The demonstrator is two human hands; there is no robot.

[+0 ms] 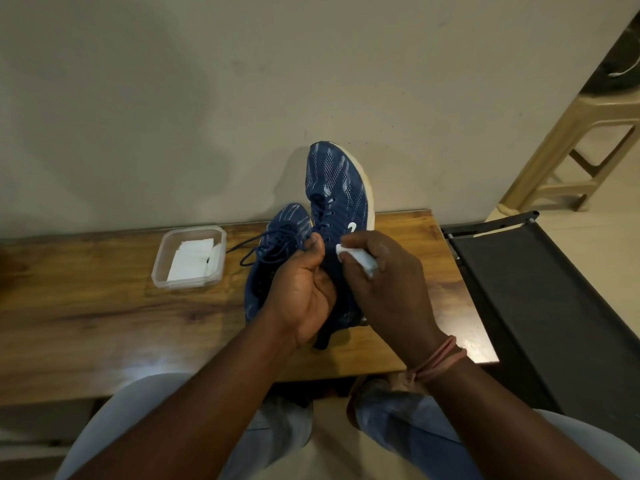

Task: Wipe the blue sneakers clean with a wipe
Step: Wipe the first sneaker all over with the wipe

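Observation:
Two blue knit sneakers are over the wooden table. One sneaker is lifted with its toe pointing up and away; my left hand grips it around the tongue and collar. My right hand pinches a folded white wipe against the side of this sneaker near its white logo. The other sneaker lies on the table to the left, partly hidden behind my left hand, its laces loose.
A clear plastic box holding white wipes stands on the table left of the sneakers. A black folding frame stands beyond the table's right end, a beige plastic stool farther back. A plain wall rises behind the table.

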